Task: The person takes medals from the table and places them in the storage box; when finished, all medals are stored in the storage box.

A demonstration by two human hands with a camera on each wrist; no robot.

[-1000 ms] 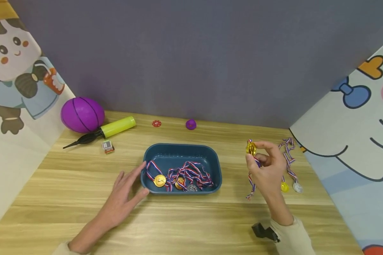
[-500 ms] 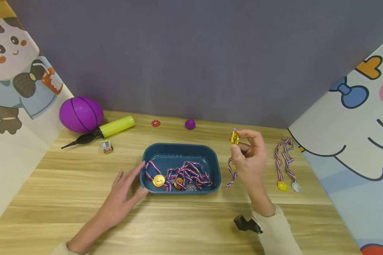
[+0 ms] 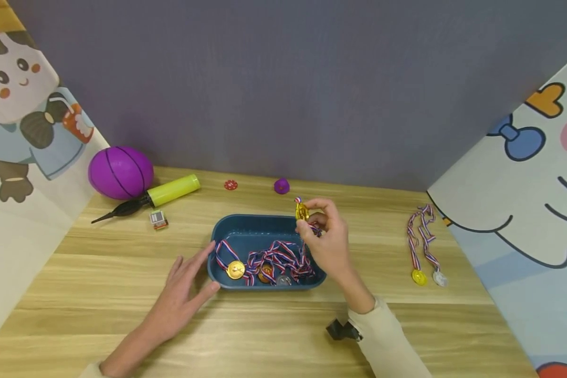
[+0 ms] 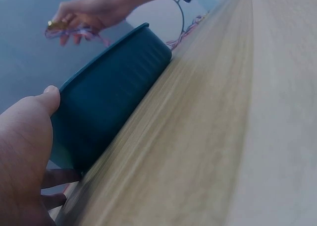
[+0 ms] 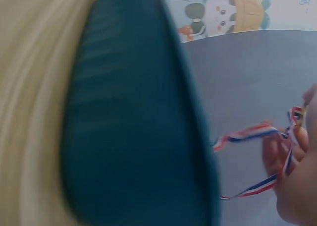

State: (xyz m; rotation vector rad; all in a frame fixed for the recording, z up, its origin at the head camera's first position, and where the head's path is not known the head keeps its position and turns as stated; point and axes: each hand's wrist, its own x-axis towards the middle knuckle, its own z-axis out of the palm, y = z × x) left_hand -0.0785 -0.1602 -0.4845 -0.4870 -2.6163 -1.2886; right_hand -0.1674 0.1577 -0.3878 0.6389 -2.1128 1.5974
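My right hand [image 3: 328, 236] pinches a gold medal [image 3: 302, 211] between thumb and forefinger, above the right part of a dark blue bin [image 3: 323, 281]. Its striped ribbon [image 5: 257, 133] trails from under the fingers in the right wrist view. Inside the bin lie a gold medal [image 3: 235, 270] at the left, another gold medal [image 3: 266, 272] and a silver medal [image 3: 283, 281], with tangled red, white and blue ribbons [image 3: 279, 255]. My left hand [image 3: 181, 294] rests against the bin's left end, fingers extended; its thumb [image 4: 51, 98] is at the rim in the left wrist view.
To the right lie a gold medal [image 3: 419, 277] and a silver medal [image 3: 439, 278] with ribbons stretched backward. At back left are a purple ball [image 3: 121, 172], a yellow hand pump [image 3: 174, 190] and a small box [image 3: 158, 219]. A red chip [image 3: 230, 185] and purple object [image 3: 281, 186] sit by the wall.
My right hand has carried the gold medal leftward, from beside the two medals on the right to over the bin. The left hand has stayed at the bin's end.
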